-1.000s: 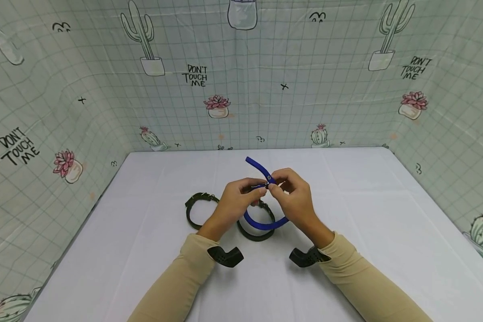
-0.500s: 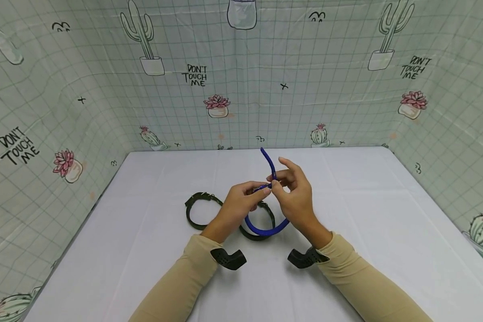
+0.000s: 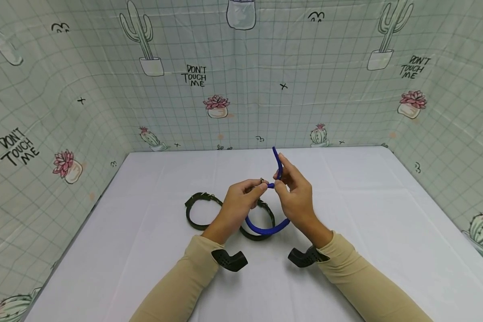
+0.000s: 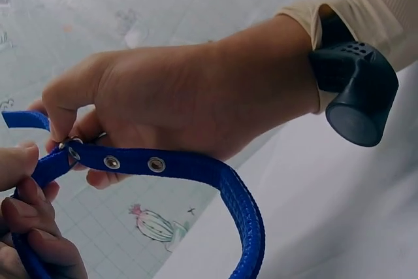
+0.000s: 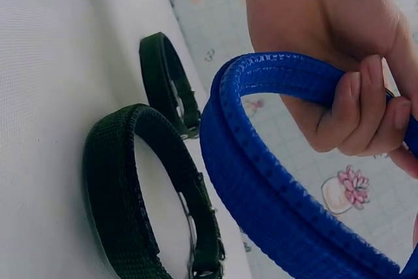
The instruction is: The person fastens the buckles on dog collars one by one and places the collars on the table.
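A blue dog collar [image 3: 268, 231] is held up between both hands, its loop hanging below them. My left hand [image 3: 241, 197] pinches the collar near its metal buckle [image 3: 261, 180]. To its right, my right hand [image 3: 295, 197] pinches the strap, whose free end [image 3: 275, 155] sticks upward past the index finger. In the left wrist view, metal eyelets [image 4: 156, 164] run along the band, and left fingers [image 4: 46, 243] curl round the strap at lower left. The right wrist view has the wide padded part of the loop close up, with left fingers bent round the band.
Two dark green buckled collars lie as rings on the white table [image 3: 370, 232]: one collar [image 3: 189, 214] to the left, another collar [image 3: 254, 237] below the blue loop and partly hidden. A patterned cloth [image 3: 257, 116] stands upright behind the table.
The strap's free end has swung from leaning left to nearly upright and shifted right. My right index finger lifted, then came against it. The left hand moved slightly right.
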`<state>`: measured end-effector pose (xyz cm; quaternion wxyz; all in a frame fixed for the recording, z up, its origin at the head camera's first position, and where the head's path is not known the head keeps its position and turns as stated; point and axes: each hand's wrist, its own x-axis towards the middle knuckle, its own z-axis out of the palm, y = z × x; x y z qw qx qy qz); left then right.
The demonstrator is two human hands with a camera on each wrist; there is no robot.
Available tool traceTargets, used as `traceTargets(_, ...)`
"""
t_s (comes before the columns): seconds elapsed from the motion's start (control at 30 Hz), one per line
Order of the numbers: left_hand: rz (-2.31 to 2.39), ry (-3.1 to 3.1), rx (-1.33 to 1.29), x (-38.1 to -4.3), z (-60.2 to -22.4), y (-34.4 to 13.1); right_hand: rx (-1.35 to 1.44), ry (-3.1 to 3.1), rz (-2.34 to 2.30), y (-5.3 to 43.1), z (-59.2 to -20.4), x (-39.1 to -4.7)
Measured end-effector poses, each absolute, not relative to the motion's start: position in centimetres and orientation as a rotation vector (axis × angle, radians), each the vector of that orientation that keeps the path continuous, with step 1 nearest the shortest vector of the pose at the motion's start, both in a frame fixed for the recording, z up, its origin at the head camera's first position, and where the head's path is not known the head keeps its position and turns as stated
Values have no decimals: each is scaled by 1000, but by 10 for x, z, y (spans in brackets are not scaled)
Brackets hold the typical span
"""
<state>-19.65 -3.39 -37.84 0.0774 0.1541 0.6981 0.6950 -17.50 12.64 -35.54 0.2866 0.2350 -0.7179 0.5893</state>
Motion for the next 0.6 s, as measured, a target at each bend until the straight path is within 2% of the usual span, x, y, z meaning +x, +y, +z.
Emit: traceTargets(0.6,2116,2075,537,-195,-375,-34,617,-1907,1546,132,-352,-176)
